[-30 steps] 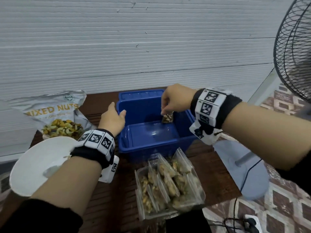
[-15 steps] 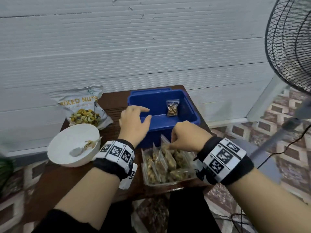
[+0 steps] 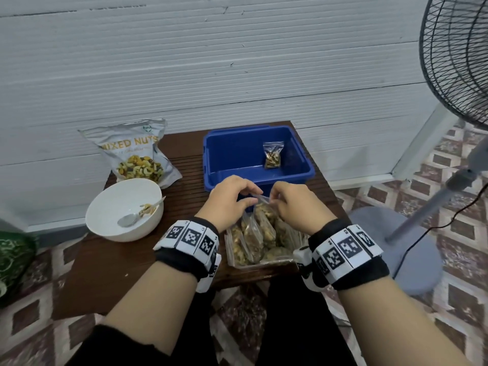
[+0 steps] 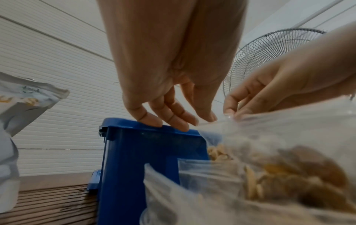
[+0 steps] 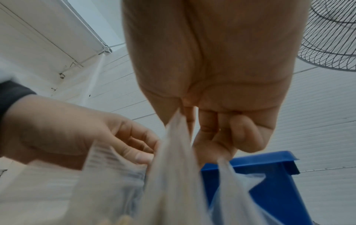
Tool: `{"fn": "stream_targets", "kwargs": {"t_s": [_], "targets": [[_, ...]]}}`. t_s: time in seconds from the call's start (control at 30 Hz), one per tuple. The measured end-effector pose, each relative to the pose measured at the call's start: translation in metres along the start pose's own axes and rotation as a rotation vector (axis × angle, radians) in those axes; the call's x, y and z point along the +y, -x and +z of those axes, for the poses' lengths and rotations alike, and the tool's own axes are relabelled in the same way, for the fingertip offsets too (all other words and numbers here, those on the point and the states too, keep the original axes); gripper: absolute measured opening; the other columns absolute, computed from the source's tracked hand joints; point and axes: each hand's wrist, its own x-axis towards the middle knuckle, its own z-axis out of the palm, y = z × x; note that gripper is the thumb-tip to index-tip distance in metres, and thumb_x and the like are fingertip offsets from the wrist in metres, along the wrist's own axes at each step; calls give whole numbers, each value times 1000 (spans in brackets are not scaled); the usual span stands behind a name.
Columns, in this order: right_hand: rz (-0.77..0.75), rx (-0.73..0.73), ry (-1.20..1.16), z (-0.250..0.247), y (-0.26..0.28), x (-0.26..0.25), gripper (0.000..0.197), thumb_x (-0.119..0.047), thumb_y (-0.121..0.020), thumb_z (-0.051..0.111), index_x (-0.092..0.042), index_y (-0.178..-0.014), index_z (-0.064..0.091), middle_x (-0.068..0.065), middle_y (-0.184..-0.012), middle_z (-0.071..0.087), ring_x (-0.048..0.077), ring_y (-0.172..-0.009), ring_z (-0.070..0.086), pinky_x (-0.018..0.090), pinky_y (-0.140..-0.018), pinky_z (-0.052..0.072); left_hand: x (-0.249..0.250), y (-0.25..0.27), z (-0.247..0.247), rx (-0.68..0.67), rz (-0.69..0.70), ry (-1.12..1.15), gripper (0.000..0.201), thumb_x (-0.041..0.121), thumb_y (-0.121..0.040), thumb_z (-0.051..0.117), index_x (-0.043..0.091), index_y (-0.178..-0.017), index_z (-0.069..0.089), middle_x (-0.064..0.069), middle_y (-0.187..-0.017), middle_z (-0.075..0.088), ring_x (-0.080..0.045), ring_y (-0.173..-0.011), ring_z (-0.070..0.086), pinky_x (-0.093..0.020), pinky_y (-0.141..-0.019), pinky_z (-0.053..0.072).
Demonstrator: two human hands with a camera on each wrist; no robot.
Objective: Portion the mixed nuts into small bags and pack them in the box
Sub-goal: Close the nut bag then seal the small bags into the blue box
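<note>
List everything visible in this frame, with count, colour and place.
Box: one, blue, table's far side.
Packed bag: one, clear, inside box.
Filled bags: several, clear, in the clear tray at table's near edge.
Mixed nuts pouch: one, silver, far left.
Bowl: one, white, left; holds spoon.
Table: one, dark brown.
Fan: one, grey, right.
Left hand: at a bag's top; grip unclear.
Right hand: pinches that bag's top.

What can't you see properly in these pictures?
- Number of bags in the clear tray: head view, both hands and overlapping bags cover them.
- Left hand grip on the bag top: left wrist view, blurred plastic hides the thumb tip.
- Nut kinds in the blue box's small bag: too small.
</note>
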Motion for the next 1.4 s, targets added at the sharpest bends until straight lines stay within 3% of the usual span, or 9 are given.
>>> {"fn": "stream_targets", "kwargs": {"t_s": [0.2, 0.33, 0.43, 0.53, 0.67, 0.83, 1.13, 1.27, 1.4], "targets": [[-13, -62, -18, -1, -11, 3, 8, -17, -93, 53, -19, -86, 57, 3, -91, 63, 22, -85, 60, 34, -76, 48, 1, -1, 4, 62, -23, 1, 16, 14, -89, 64, 21, -104, 66, 5, -105, 62, 0, -87, 54, -14, -86, 42], [-34, -131, 4, -7, -19, 5, 8, -16, -92, 56, -20, -85, 56, -2, -88, 59, 16, -83, 57, 27, -70, 42, 4, -1, 5, 135, -31, -24, 19, 19, -88, 67, 21, -106, 63, 7, -105, 59, -5, -93, 54, -22, -90, 45], [-47, -140, 11, -10, -20, 8, 6, -16, -91, 58, -20, -86, 57, -2, -88, 58, 15, -83, 56, 25, -70, 40, 19, 13, -3, 211, 70, 60, 20, 36, -80, 73, 25, -91, 61, 10, -93, 56, -8, -87, 51, -16, -79, 43], [-59, -130, 24, -10, -21, 11, 6, -16, -91, 58, -20, -87, 58, -6, -84, 57, 14, -81, 57, 24, -67, 41, 36, 34, -9, -155, 168, 175, 37, 49, -58, 84, 29, -84, 67, 9, -90, 60, -7, -87, 52, -21, -76, 43], [-57, -142, 15, -8, -21, 11, 6, -16, -91, 57, -19, -88, 60, -13, -77, 53, 5, -72, 52, 18, -58, 38, 36, 42, 3, -418, 302, -195, 43, 56, -60, 82, 33, -94, 68, 17, -96, 55, 6, -92, 36, -19, -84, 27], [-32, -142, -6, -9, -16, 15, 3, -20, -90, 59, -19, -88, 61, -10, -78, 55, 5, -70, 53, 20, -57, 37, 27, 43, 10, -288, 348, -254, 12, 40, -75, 76, 28, -76, 72, 15, -83, 64, 9, -83, 40, -37, -88, 39], [-32, -121, -67, -11, -11, 15, 7, -21, -84, 69, -20, -87, 62, -10, -78, 56, 3, -68, 52, 16, -54, 34, 41, 35, -26, -173, 130, 169, 6, 27, -76, 79, 22, -77, 76, 8, -78, 68, -6, -72, 61, -20, -67, 49], [-26, -120, -114, -13, -9, 16, 9, -21, -84, 69, -19, -86, 61, -6, -76, 60, 9, -69, 57, 13, -53, 36, 39, 29, -47, -158, 97, 199, 4, 24, -81, 74, 20, -81, 73, 6, -83, 70, -14, -79, 65, -33, -76, 53], [-15, -116, -138, -14, -8, 18, 11, -23, -82, 71, -18, -89, 64, -5, -77, 60, 5, -68, 55, 14, -56, 38, 38, 21, -64, -105, 94, 239, 5, 18, -85, 69, 14, -84, 71, 0, -85, 71, -11, -82, 65, -22, -79, 48]]}}
